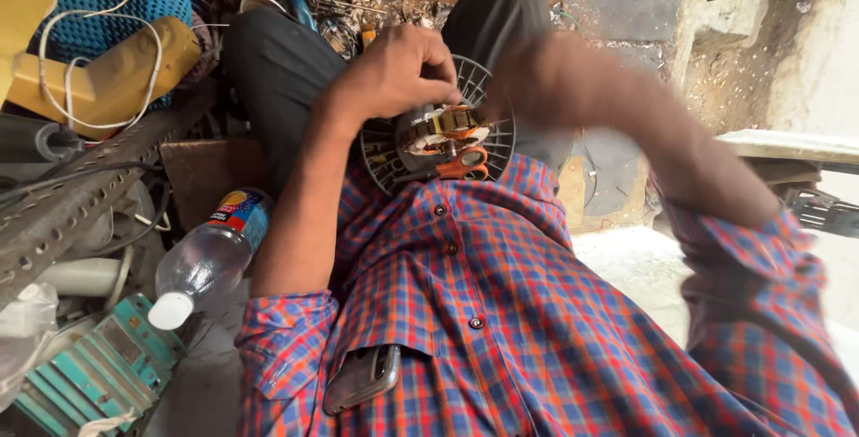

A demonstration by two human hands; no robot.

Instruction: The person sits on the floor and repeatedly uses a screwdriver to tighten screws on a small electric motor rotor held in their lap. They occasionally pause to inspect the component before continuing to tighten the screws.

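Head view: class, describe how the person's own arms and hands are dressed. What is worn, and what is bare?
Both arms wear a checked shirt in red, blue and orange, its short sleeves ending near the elbows. The forearms are bare. The left hand has no glove, ring or watch that shows. The right hand is blurred, so its details cannot be told.

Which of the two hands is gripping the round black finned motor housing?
The left hand, fingers clamped over the black finned housing; the right hand is motion-blurred beside it.
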